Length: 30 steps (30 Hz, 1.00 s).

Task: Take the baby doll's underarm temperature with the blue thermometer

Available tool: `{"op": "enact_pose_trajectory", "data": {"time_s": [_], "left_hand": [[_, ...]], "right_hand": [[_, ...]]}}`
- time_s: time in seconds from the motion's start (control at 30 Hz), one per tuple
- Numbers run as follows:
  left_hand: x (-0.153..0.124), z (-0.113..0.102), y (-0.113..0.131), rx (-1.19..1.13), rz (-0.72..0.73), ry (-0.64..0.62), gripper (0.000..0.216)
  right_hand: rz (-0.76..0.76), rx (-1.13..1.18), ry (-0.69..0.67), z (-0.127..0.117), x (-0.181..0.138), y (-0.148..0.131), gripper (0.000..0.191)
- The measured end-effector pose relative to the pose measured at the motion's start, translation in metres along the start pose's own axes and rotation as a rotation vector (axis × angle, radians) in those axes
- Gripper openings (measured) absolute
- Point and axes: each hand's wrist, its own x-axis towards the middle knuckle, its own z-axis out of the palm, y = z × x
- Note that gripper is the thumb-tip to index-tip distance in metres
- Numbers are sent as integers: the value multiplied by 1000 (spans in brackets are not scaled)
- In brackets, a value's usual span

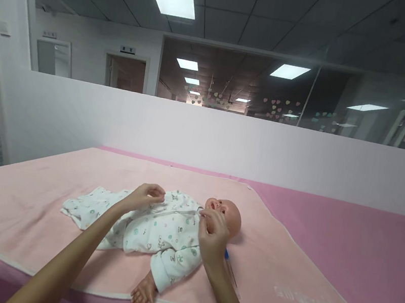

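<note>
A baby doll lies on its back on a light pink blanket, head to the right. It wears a white patterned romper. My left hand pinches the romper's fabric at the doll's far side, near the chest. My right hand pinches the romper's collar just below the doll's chin. One bare doll hand sticks out of a sleeve near the blanket's front edge.
The blanket covers a darker pink padded table. A thin blue-tipped stick lies on the blanket by my right wrist. A white half wall with glass above runs behind the table. A doorway opens at the far left.
</note>
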Motion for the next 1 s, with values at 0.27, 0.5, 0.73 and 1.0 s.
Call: {"op": "enact_pose_trajectory", "data": {"time_s": [0.27, 0.5, 0.73, 1.0], "left_hand": [[52, 72, -9, -24, 199, 101, 27], [34, 78, -10, 28, 152, -170, 42], [33, 82, -15, 75, 119, 120, 40], [37, 76, -21, -194, -2, 257, 40]], "right_hand": [[404, -598, -188, -85, -62, 48, 15], [343, -809, -295, -95, -83, 47, 14], [704, -669, -269, -111, -69, 16, 11], [248, -453, -98, -60, 16, -40, 24]]}}
